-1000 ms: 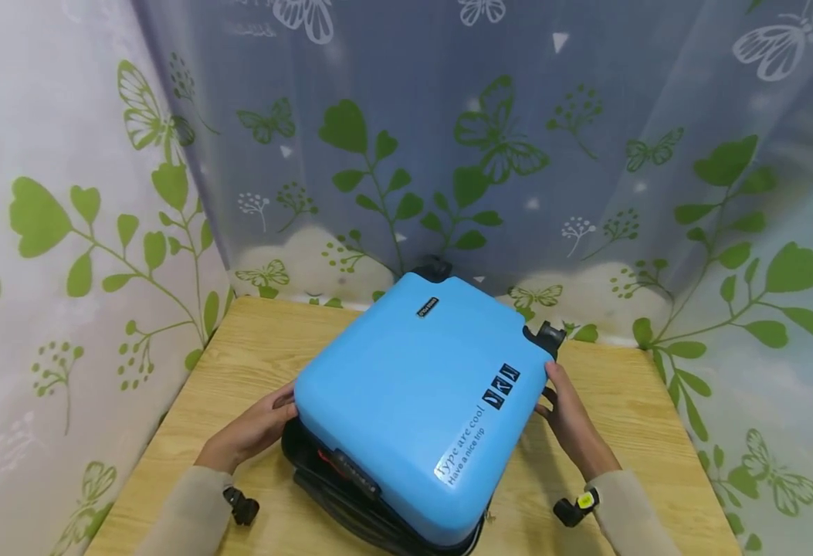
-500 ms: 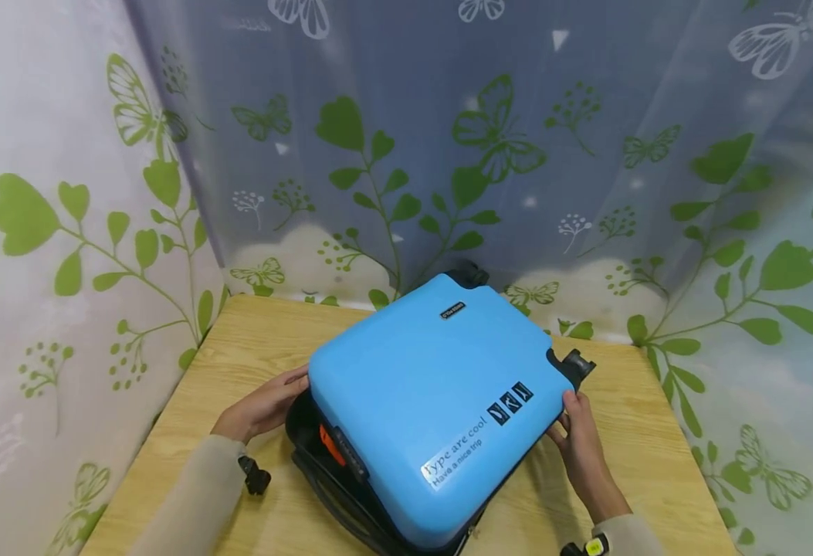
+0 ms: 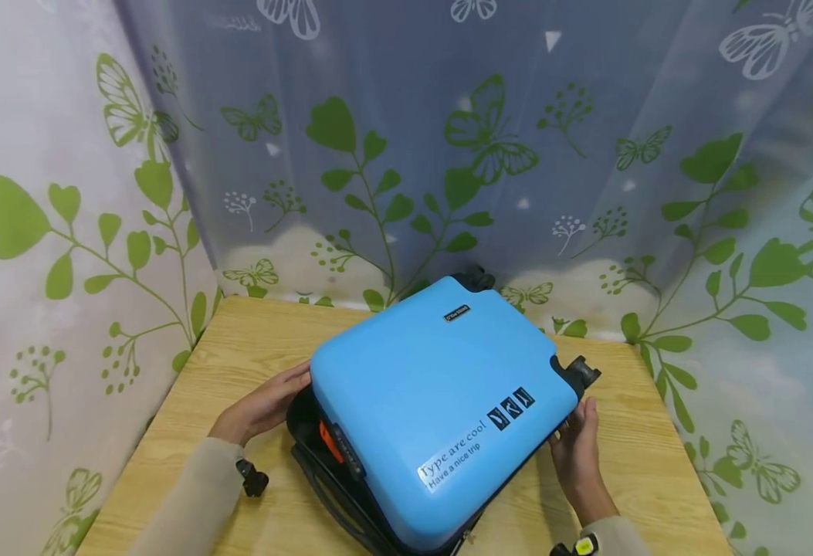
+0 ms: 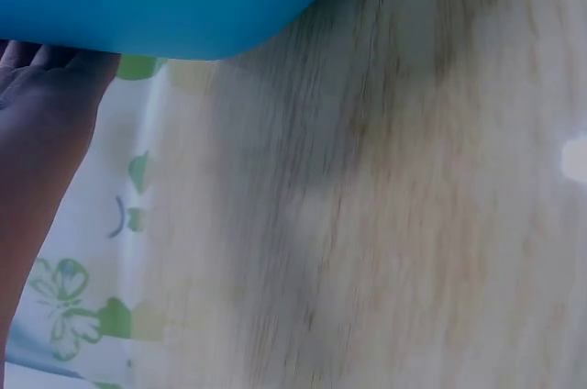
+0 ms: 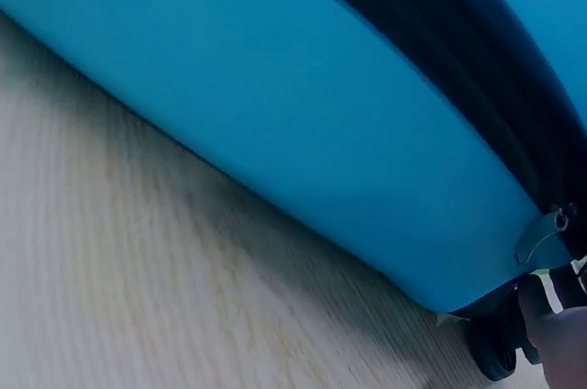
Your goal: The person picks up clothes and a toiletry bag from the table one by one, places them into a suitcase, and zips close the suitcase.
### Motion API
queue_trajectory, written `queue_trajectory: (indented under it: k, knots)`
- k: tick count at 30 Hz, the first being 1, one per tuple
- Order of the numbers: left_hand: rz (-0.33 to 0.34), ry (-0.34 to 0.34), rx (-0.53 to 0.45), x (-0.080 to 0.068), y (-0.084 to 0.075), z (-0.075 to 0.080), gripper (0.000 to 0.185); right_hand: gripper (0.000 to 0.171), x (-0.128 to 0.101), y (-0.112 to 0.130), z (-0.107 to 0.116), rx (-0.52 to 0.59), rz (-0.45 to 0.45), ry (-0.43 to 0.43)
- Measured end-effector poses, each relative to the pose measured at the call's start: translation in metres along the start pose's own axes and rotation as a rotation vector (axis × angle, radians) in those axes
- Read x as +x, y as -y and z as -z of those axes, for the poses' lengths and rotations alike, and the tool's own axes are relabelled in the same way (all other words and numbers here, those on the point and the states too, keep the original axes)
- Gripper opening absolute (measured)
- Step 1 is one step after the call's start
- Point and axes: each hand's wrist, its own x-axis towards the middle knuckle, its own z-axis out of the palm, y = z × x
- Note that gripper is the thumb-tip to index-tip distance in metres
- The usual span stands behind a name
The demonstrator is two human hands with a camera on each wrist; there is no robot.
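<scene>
A bright blue hard-shell suitcase (image 3: 420,401) lies flat at an angle on the wooden table, with black trim, white lettering and black picture stickers on its upper shell. My left hand (image 3: 267,401) rests against its left corner; in the left wrist view the fingertips are hidden behind the blue shell. At the right corner, my right hand (image 3: 578,448) is beside the edge, just below a black wheel (image 3: 583,372). The right wrist view shows a metal zipper pull (image 5: 556,222) on the black seam, close to those fingers; whether they hold it I cannot tell.
A black carry handle (image 3: 326,490) and an orange-marked lock (image 3: 340,448) are on the near left side. Another wheel (image 3: 479,279) is at the far end. A leaf-and-butterfly patterned curtain (image 3: 392,139) encloses the table (image 3: 253,340).
The suitcase has shifted right and settled lower, with both hands following. My right thumb has come off the top shell, and that hand has dropped slightly below the corner.
</scene>
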Motion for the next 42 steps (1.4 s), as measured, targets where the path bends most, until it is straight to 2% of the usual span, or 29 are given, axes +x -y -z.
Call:
queue_trajectory:
  k: [6,14,20,23,27,31,36,39,42]
  knots:
    - [-0.04,0.043,0.053,-0.012,-0.001,-0.004,0.072,0.088,0.006,0.0,-0.003,-0.048,0.031,0.038]
    - [-0.086,0.028,-0.008,-0.026,0.007,-0.005,0.072,0.095,0.013,0.008,-0.01,-0.119,-0.013,0.071]
    - [-0.092,0.009,-0.004,-0.033,0.01,-0.006,0.076,0.096,0.017,0.01,-0.011,-0.177,-0.007,0.094]
    - [-0.075,-0.005,0.014,-0.038,0.012,-0.006,0.081,0.096,0.021,0.008,-0.01,-0.167,-0.006,0.106]
    - [-0.03,-0.037,0.067,-0.045,0.018,-0.005,0.088,0.095,0.031,0.008,-0.009,-0.094,-0.022,0.126]
    - [-0.01,-0.061,0.113,-0.048,0.026,-0.005,0.087,0.098,0.041,0.009,-0.005,-0.033,-0.079,0.138]
    - [0.013,-0.071,0.127,-0.052,0.033,-0.003,0.093,0.102,0.048,0.011,-0.002,-0.042,-0.138,0.145]
    - [0.018,-0.074,0.137,-0.056,0.039,-0.003,0.1,0.101,0.051,0.009,0.0,-0.04,-0.142,0.154]
    - [0.005,-0.089,0.143,-0.057,0.043,-0.005,0.1,0.101,0.051,0.009,0.001,-0.039,-0.143,0.162]
